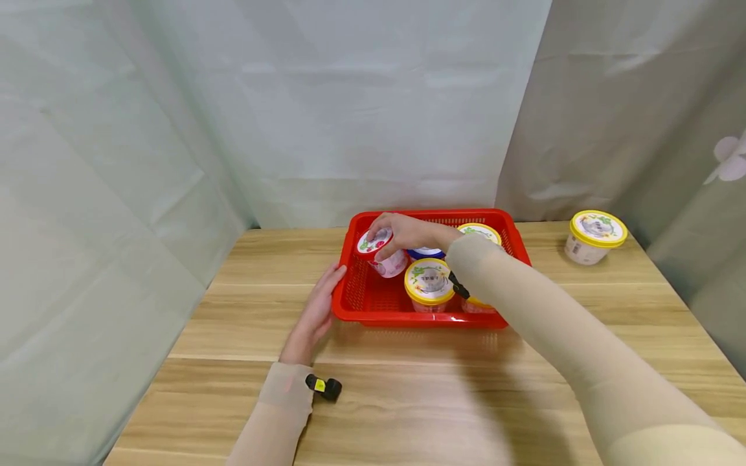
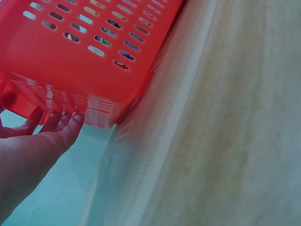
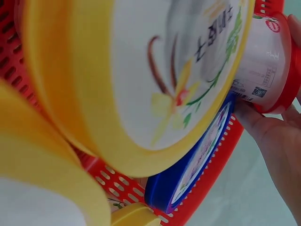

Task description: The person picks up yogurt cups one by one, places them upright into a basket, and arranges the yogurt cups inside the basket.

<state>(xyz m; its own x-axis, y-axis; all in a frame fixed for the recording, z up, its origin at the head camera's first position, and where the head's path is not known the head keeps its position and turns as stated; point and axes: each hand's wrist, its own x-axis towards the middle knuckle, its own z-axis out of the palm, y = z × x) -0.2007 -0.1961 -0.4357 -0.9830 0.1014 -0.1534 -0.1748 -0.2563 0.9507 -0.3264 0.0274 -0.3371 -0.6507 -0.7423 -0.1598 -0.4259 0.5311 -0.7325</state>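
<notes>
A red plastic basket (image 1: pixel 373 317) stands on the table with several lidded tubs in it. My right hand (image 1: pixel 408 234) grips a red-lidded tub (image 1: pixel 392 264) from above at the basket's left end; the tub is tilted. In the right wrist view, the fingers hold it around its red lid, beside a blue-lidded tub (image 3: pixel 188 165). My left hand (image 1: pixel 319 304) lies against the left side of the basket. The left wrist view shows its extended fingers touching the slotted wall below the rim; part of the thumb is out of frame.
Yellow-lidded tubs stand in the basket at the front (image 1: pixel 429 283) and the back right (image 1: pixel 479 231); another is partly hidden under my right forearm. One more yellow-lidded tub (image 1: pixel 596 237) stands on the table (image 1: pixel 233 388) at the far right. Pale curtains (image 1: pixel 379 116) hang behind.
</notes>
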